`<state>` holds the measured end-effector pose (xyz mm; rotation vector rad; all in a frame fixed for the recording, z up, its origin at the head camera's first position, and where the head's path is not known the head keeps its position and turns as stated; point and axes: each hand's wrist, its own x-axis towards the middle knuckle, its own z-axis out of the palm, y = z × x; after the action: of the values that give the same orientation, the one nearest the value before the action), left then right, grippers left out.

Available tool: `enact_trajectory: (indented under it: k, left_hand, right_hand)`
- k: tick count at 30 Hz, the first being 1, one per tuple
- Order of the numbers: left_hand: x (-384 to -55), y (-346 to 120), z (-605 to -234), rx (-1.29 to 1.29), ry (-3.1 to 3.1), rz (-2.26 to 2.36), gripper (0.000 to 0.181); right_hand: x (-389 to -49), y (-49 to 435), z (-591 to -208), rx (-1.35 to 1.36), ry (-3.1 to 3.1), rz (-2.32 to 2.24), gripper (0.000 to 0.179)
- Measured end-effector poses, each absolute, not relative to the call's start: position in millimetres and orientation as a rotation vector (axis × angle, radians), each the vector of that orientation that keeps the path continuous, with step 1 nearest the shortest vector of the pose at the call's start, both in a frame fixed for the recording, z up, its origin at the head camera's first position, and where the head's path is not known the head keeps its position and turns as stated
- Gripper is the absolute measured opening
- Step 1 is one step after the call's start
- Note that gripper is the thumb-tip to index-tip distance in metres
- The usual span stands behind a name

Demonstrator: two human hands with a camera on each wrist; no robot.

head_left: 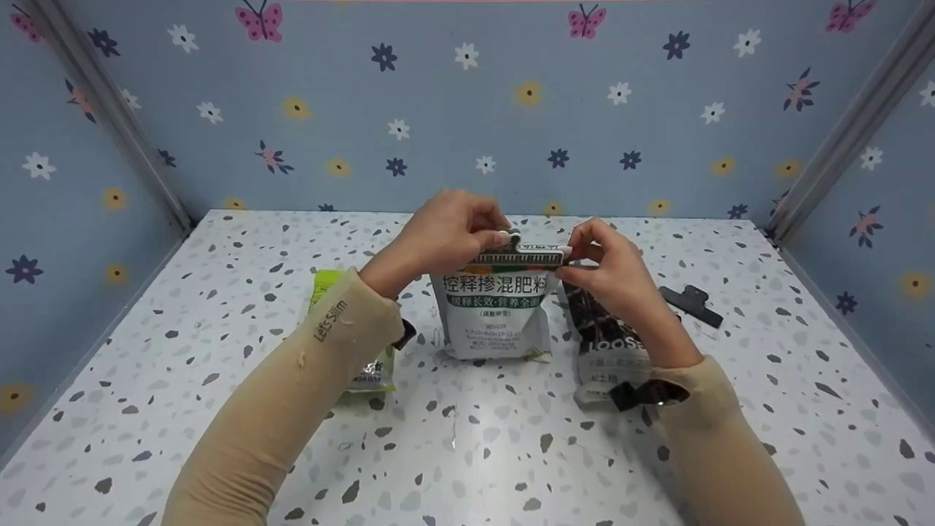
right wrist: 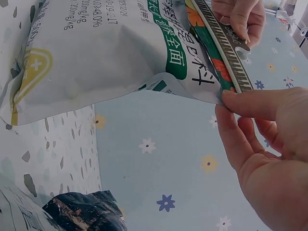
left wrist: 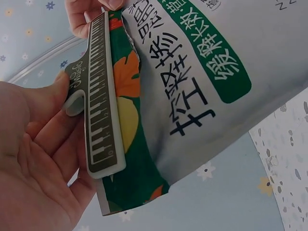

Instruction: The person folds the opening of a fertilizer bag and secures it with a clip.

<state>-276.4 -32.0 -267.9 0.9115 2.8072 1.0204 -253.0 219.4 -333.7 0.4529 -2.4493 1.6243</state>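
A white and green fertilizer bag (head_left: 497, 321) stands upright in the middle of the table. Along its folded top edge lies a dark bag clip (left wrist: 99, 96) with a piano-key pattern and a pale rim. My left hand (head_left: 456, 230) pinches the clip's handle between thumb and fingers; the left wrist view shows this from close by. With thumb and forefinger, my right hand (head_left: 613, 274) pinches the bag's top corner at the clip's right end. In the right wrist view, the right hand's thumb (right wrist: 250, 102) presses on that corner.
A black and grey bag (head_left: 603, 351) lies under the right forearm. Behind the left wrist is a bright green bag (head_left: 326, 281), partly hidden. Another dark clip (head_left: 692, 304) rests on the speckled table (head_left: 467, 453) at the right. Flowered panels (head_left: 467, 109) enclose the back and sides.
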Motion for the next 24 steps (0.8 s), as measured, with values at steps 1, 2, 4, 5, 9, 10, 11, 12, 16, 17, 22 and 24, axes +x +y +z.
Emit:
enact_trajectory:
  k: [1, 2, 4, 5, 9, 10, 11, 12, 16, 17, 22, 24]
  left_hand:
    - [-276, -32, -268, 0.904, 2.8, 1.019, 0.017]
    - [-277, -33, -268, 0.897, 2.789, 1.02, 0.018]
    - [-277, -33, -269, 0.883, 2.77, 1.021, 0.021]
    - [-277, -34, -269, 0.882, 2.76, 1.023, 0.022]
    - [-278, -35, -269, 0.882, 2.716, 1.043, 0.026]
    - [-278, -36, -270, 0.881, 2.708, 1.047, 0.027]
    - [-278, -36, -270, 0.883, 2.703, 1.049, 0.028]
    - [-278, -37, -271, 0.887, 2.701, 1.05, 0.028]
    - [-278, -40, -273, 0.903, 2.711, 1.042, 0.032]
    - [-278, -41, -274, 0.909, 2.715, 1.04, 0.033]
    - [-277, -48, -279, 0.916, 2.747, 0.999, 0.04]
    - [-278, -53, -282, 0.913, 2.744, 1.001, 0.04]
  right_hand:
    - [-253, 219, -334, 0.456, -2.451, 1.624, 0.036]
    - [-253, 219, -334, 0.457, -2.453, 1.625, 0.036]
    - [-253, 219, -333, 0.458, -2.457, 1.626, 0.035]
    - [-253, 219, -333, 0.459, -2.459, 1.628, 0.035]
    - [-254, 220, -334, 0.471, -2.46, 1.629, 0.034]
    - [-254, 220, -334, 0.475, -2.46, 1.63, 0.034]
    - [-254, 220, -334, 0.479, -2.461, 1.63, 0.034]
    - [-254, 220, -334, 0.48, -2.462, 1.628, 0.033]
    - [-253, 220, -334, 0.475, -2.472, 1.64, 0.032]
    - [-253, 220, -334, 0.474, -2.475, 1.643, 0.032]
    - [-252, 220, -334, 0.468, -2.494, 1.654, 0.03]
    - [-252, 220, -334, 0.466, -2.498, 1.647, 0.03]
